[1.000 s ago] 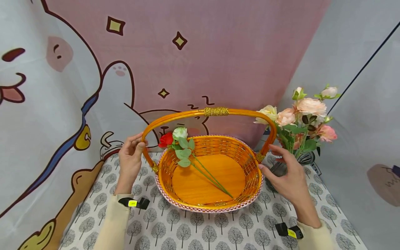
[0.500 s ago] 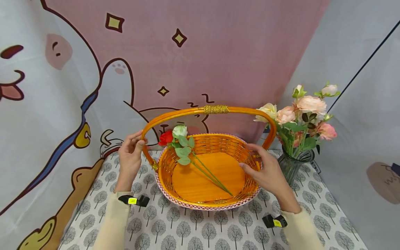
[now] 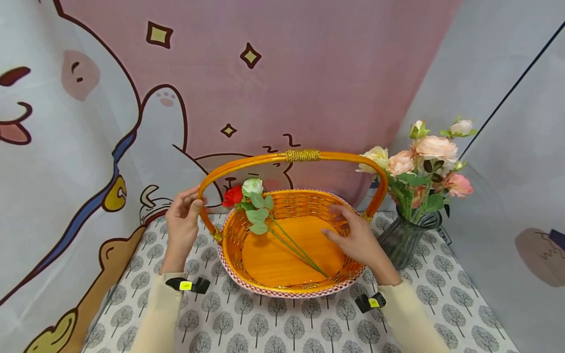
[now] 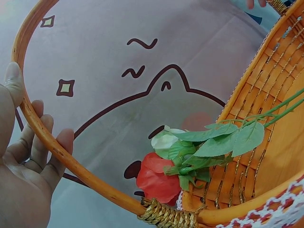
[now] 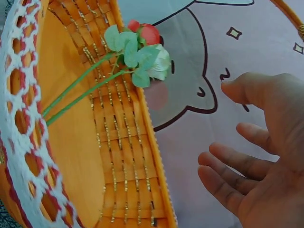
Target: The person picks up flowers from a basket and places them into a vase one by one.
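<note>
An oval orange woven basket (image 3: 269, 262) with a tall arched handle (image 3: 238, 162) stands on the cloth. My left hand (image 3: 182, 223) holds the handle's left side, thumb and fingers on either side of it in the left wrist view. A red rose (image 3: 232, 196) and a white rose (image 3: 252, 187) lean over the basket's back-left rim, their green stems lying across its floor. Over the basket's right part, my right hand (image 3: 355, 240) is open with fingers apart. Nothing is in it in the right wrist view (image 5: 266, 152).
Right of the basket stands a grey glass vase (image 3: 401, 242) of pink and cream flowers (image 3: 434, 149). A tree-patterned cloth (image 3: 260, 323) covers the table. Behind hangs a pink cartoon-printed curtain (image 3: 318, 73), with pale sheets at both sides.
My right hand has come away from the right side of the handle and moved left over the basket's inside. My left hand stays on the handle; the roses lie as before.
</note>
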A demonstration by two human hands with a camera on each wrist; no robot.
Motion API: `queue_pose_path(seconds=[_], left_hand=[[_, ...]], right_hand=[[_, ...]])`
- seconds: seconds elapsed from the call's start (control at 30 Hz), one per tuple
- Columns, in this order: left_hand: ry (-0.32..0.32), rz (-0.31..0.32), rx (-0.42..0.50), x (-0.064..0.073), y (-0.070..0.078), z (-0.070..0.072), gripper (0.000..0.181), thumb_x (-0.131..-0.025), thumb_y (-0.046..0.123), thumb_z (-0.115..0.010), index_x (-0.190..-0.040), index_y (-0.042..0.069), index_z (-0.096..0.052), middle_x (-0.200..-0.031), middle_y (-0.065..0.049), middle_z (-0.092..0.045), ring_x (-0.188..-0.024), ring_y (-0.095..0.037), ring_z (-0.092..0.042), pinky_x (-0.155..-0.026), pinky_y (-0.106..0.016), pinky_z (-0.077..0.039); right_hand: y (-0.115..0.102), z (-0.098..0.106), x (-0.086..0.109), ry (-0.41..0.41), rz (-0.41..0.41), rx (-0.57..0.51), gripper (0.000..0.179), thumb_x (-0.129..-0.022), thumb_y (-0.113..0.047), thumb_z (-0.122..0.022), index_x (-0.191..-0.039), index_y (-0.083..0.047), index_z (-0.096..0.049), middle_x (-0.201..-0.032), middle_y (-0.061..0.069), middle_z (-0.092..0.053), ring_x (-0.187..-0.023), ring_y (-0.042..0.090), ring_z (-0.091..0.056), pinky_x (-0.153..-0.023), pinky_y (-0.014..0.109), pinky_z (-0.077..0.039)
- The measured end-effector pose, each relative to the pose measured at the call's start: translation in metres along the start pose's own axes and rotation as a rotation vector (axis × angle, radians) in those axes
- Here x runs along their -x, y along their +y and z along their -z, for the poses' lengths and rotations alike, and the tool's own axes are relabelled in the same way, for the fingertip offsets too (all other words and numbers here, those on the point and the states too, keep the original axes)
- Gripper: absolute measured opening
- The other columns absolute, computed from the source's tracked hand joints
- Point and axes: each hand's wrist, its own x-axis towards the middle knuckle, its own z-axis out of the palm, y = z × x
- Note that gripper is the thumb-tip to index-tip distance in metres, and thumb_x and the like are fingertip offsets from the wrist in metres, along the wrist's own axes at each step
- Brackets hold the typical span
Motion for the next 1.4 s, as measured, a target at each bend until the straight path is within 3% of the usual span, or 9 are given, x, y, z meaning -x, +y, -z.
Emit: queue_pose_path(seconds=[0.3,0.73,0.9,1.13,1.4], left_hand=[[-0.012,-0.006,0.012,0.0,0.0,0.0,0.037,-0.103,0.015,-0.059,-0.137,-0.001,-0.06,-0.105,0.004,-0.07,-0.094,-0.009,-0.066,-0.08,-0.022,-0.063],[0.028,-0.005,0.002,0.0,-0.001,-0.001,0.033,-0.103,0.005,-0.056,-0.135,-0.005,-0.061,-0.103,-0.01,-0.07,-0.092,-0.011,-0.066,-0.078,-0.021,-0.063],[0.012,-0.012,0.002,0.001,0.0,-0.001,0.034,-0.103,0.007,-0.057,-0.135,-0.004,-0.06,-0.104,-0.007,-0.069,-0.093,-0.01,-0.066,-0.079,-0.02,-0.063],[0.023,-0.01,-0.012,0.002,-0.001,0.001,0.035,-0.103,0.008,-0.057,-0.136,-0.003,-0.061,-0.104,0.0,-0.07,-0.094,-0.009,-0.066,-0.079,-0.021,-0.063],[0.023,-0.004,-0.016,0.001,-0.001,0.0,0.034,-0.103,0.008,-0.057,-0.136,-0.003,-0.061,-0.104,-0.006,-0.069,-0.093,-0.01,-0.066,-0.079,-0.02,-0.063]], right_hand=[[0.002,-0.014,-0.011,-0.069,-0.046,-0.037,0.057,-0.095,-0.026,-0.076,-0.146,-0.015,-0.052,-0.138,0.014,-0.062,-0.118,0.038,-0.065,-0.096,0.057,-0.058],[0.003,-0.033,-0.028,-0.175,-0.15,-0.091,0.056,-0.097,-0.028,-0.073,-0.147,-0.016,-0.052,-0.141,0.013,-0.061,-0.117,0.032,-0.066,-0.096,0.049,-0.061],[0.002,-0.037,-0.033,-0.222,-0.2,-0.113,0.054,-0.097,-0.031,-0.073,-0.146,-0.019,-0.053,-0.139,0.011,-0.062,-0.116,0.028,-0.065,-0.091,0.042,-0.062],[0.005,-0.046,-0.043,-0.27,-0.22,-0.14,0.048,-0.097,-0.032,-0.073,-0.142,-0.021,-0.058,-0.132,0.007,-0.066,-0.117,0.029,-0.064,-0.094,0.044,-0.061],[0.01,-0.055,-0.048,-0.306,-0.251,-0.152,0.047,-0.097,-0.03,-0.073,-0.141,-0.018,-0.059,-0.129,0.013,-0.068,-0.112,0.029,-0.068,-0.091,0.043,-0.062]])
